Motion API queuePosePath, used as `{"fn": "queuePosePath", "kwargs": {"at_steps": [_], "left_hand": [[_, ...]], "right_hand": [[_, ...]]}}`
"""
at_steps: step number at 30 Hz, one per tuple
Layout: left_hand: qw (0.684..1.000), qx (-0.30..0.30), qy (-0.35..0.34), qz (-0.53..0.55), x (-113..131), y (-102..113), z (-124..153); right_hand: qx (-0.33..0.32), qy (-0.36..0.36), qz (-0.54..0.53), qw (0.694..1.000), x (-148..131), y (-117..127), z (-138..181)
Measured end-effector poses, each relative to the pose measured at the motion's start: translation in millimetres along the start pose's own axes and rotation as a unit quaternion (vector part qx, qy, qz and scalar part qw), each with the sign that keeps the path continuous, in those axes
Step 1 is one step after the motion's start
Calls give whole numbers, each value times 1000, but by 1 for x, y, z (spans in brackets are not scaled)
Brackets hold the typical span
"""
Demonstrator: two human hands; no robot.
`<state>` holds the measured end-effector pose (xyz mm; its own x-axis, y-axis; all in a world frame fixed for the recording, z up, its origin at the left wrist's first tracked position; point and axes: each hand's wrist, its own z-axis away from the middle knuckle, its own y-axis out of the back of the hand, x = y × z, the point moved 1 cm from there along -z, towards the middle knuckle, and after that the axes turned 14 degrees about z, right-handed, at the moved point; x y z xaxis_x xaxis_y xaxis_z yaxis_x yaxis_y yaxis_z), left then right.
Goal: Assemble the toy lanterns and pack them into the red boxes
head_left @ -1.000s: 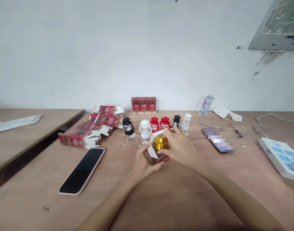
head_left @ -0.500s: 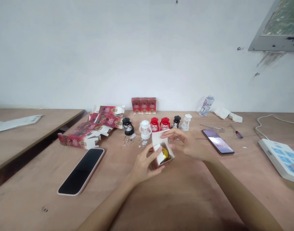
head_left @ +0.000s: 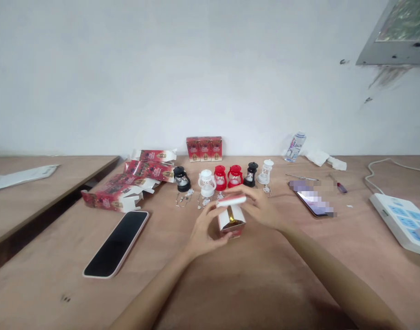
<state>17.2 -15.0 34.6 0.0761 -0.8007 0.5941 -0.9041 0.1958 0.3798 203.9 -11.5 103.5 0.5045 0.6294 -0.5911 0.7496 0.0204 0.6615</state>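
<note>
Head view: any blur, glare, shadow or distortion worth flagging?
In the head view, the red-and-white cardboard box between the hands looks slightly soft; shadow darkens the brown wooden table at bottom centre; pixel blocks mask part of the lit rectangular phone, its bright patch possibly glare; the white plastic power strip looks stretched rightward.

Left hand (head_left: pixel 203 231) cups inward while right hand (head_left: pixel 264 210) arches.
</note>
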Motion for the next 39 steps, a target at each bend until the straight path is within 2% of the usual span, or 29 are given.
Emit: {"fn": "queuePosePath", "kwargs": {"at_steps": [3,5,11,16,19,22,28,33,39], "left_hand": [[1000,-4,5,10,3,2,-3],[1000,0,-2,16,2,2,-3],[995,82,-21,47,-15,-6,13],[999,10,-26,31,-9,-3,7],[999,0,-38,19,-4,0,2],[998,15,-45,32,-7,-2,5],[994,103,-2,43,-19,-9,20],[993,106,-4,53,-19,-10,20],[993,109,13,52,-21,-11,21]], "right_hand": [[46,-53,-41,997,0,-4,-1],[48,-66,-54,995,-1,-6,-2],[89,-82,-57,991,1,-6,-1],[84,-50,-27,995,0,3,1],[99,-15,-8,995,-7,8,2],[126,-10,2,992,-14,11,3],[133,-43,22,990,-22,13,7],[111,-8,53,992,-24,15,6],[121,-7,96,988,-24,13,5]]}}
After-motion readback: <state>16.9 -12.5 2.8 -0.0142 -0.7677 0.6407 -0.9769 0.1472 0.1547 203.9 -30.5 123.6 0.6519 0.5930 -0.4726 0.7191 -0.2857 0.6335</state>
